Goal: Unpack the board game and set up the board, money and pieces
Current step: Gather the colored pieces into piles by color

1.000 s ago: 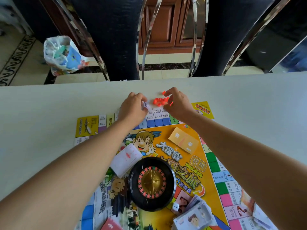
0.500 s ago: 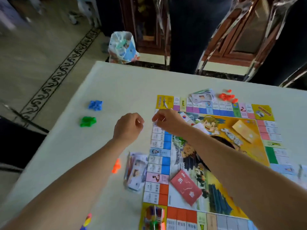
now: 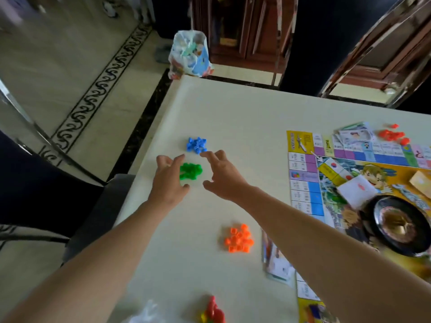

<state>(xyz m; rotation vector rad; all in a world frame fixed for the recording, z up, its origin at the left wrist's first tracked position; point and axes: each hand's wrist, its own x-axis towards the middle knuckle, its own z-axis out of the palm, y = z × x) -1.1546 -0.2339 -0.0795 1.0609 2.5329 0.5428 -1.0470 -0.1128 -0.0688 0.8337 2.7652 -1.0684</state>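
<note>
- Left hand (image 3: 169, 180) and right hand (image 3: 222, 176) flank the green pieces (image 3: 190, 171), fingers spread, gripping nothing.
- Green pieces lie on the table (image 3: 233, 117), left of the game board (image 3: 349, 183).
- Blue pieces (image 3: 196, 144) sit just beyond; orange pieces (image 3: 239, 238) nearer.

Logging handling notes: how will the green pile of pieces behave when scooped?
The green pile is many small loose pieces, so it would probably scatter rather than lift together. They look like light, stiff plastic. On the smooth table, pushed pieces likely slide.
</note>
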